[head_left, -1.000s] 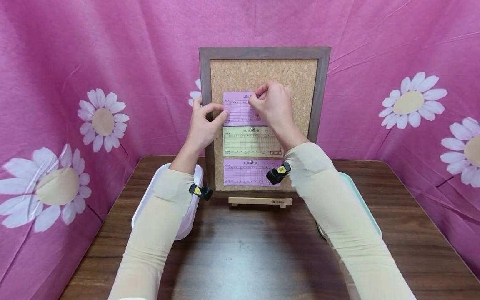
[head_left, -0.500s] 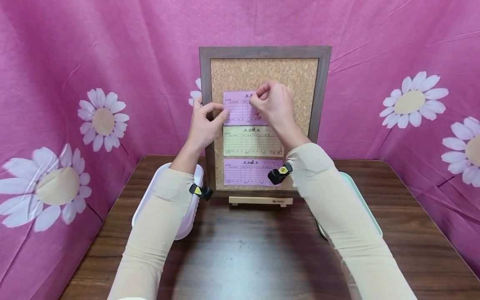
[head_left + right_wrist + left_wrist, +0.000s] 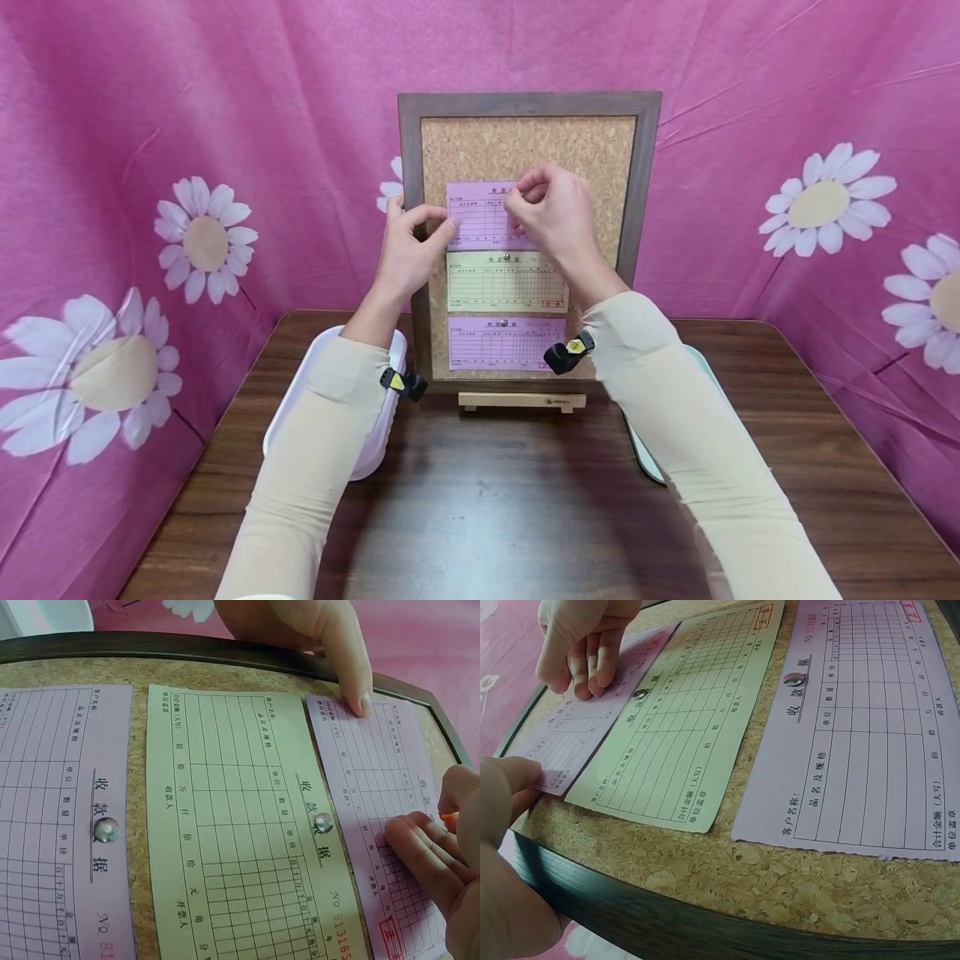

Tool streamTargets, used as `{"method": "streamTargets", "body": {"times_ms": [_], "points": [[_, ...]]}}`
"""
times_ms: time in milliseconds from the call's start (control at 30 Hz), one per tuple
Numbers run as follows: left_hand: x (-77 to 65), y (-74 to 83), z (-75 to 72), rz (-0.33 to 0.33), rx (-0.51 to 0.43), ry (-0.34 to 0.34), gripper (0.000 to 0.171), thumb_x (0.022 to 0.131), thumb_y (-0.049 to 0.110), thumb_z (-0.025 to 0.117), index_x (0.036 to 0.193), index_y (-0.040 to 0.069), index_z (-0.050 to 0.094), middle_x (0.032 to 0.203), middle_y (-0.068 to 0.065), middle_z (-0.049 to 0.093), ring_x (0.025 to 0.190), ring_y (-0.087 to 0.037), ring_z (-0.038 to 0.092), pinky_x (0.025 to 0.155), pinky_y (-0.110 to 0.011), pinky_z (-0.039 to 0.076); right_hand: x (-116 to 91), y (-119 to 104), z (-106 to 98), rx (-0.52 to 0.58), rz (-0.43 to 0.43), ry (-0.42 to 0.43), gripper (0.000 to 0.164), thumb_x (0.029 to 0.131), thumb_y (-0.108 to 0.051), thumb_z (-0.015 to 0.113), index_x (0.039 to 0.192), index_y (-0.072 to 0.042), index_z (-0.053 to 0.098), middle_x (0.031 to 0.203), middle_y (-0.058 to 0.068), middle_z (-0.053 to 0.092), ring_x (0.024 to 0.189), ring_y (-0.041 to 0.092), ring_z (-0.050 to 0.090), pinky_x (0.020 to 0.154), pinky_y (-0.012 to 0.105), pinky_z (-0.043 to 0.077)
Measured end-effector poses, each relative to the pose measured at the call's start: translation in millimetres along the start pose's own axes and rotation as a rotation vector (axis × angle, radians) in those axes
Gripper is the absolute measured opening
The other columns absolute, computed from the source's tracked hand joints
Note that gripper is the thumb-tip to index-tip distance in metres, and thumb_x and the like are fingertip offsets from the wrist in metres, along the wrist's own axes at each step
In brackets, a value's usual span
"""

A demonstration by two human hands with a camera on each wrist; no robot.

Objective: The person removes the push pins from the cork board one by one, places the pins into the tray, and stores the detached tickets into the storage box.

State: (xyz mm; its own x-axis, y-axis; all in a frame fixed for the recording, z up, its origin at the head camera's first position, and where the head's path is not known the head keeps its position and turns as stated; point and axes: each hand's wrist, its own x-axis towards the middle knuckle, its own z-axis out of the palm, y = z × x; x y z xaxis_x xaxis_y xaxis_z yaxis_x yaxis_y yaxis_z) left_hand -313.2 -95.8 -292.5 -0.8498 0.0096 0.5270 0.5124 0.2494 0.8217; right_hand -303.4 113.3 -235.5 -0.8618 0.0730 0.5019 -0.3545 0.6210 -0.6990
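A purple receipt slip (image 3: 472,218) lies at the top of a column of slips on the framed corkboard (image 3: 525,142). My left hand (image 3: 408,246) holds its left edge with thumb and index finger, while other fingers reach round the frame. At the slip's upper middle, my right hand (image 3: 555,212) pinches a small pin (image 3: 449,819), mostly hidden by the fingertips, with a bit of orange showing. The other right fingers rest on the slip. Below are a pale yellow slip (image 3: 506,283) and another purple slip (image 3: 495,346), each under a round silver thumbtack (image 3: 323,823).
The board leans on a light wooden easel (image 3: 521,402) on the brown table (image 3: 480,500). A white tray (image 3: 375,450) stands to the left under my forearm. A mint-green tray (image 3: 647,458) is partly covered by my right sleeve. A pink flowered cloth (image 3: 300,125) hangs behind.
My right hand and wrist have shifted slightly right, still at the top slip. The left hand keeps its place on the slip's edge.
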Motion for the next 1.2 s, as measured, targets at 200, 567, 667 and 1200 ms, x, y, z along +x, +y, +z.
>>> {"method": "streamTargets", "body": {"times_ms": [200, 567, 667, 1200], "points": [[-0.4, 1.3, 2.0, -0.004, -0.015, 0.025, 0.023, 0.097, 0.015, 0.076, 0.108, -0.005, 0.079, 0.133, -0.013, 0.042, 0.116, -0.017, 0.043, 0.097, -0.028, 0.038, -0.7, 4.6, -2.7, -0.024, -0.01, 0.026, 0.016, 0.095, -0.012, 0.066, 0.105, -0.003, 0.076, 0.096, 0.014, 0.08, 0.075, 0.009, 0.066, 0.069, 0.015, 0.051], [-2.0, 1.5, 1.4, 0.0, -0.029, 0.06, 0.023, 0.097, 0.013, 0.075, 0.108, -0.006, 0.079, 0.12, -0.006, 0.043, 0.108, -0.015, 0.045, 0.095, -0.027, 0.039, -4.3, 8.8, -8.4, 0.003, -0.012, 0.024, 0.015, 0.096, -0.014, 0.067, 0.104, -0.005, 0.076, 0.095, 0.011, 0.081, 0.071, 0.002, 0.065, 0.072, 0.014, 0.052], [-2.2, 1.2, 0.9, 0.008, -0.024, 0.068, 0.022, 0.097, 0.013, 0.075, 0.108, -0.006, 0.079, 0.118, -0.007, 0.045, 0.105, -0.015, 0.044, 0.092, -0.027, 0.039, -4.8, 9.8, -9.6, 0.026, -0.023, 0.034, 0.015, 0.095, -0.014, 0.068, 0.103, -0.005, 0.077, 0.093, 0.01, 0.081, 0.069, -0.001, 0.064, 0.072, 0.013, 0.052], [-3.8, -1.1, 0.0, 0.03, -0.027, 0.101, 0.021, 0.096, 0.009, 0.074, 0.106, -0.008, 0.078, 0.117, -0.013, 0.056, 0.1, -0.013, 0.048, 0.086, -0.023, 0.038, -12.2, 22.5, -20.6, 0.098, -0.022, 0.048, 0.014, 0.095, -0.014, 0.071, 0.102, -0.005, 0.078, 0.085, 0.004, 0.08, 0.068, -0.004, 0.065, 0.07, 0.013, 0.053]]}}
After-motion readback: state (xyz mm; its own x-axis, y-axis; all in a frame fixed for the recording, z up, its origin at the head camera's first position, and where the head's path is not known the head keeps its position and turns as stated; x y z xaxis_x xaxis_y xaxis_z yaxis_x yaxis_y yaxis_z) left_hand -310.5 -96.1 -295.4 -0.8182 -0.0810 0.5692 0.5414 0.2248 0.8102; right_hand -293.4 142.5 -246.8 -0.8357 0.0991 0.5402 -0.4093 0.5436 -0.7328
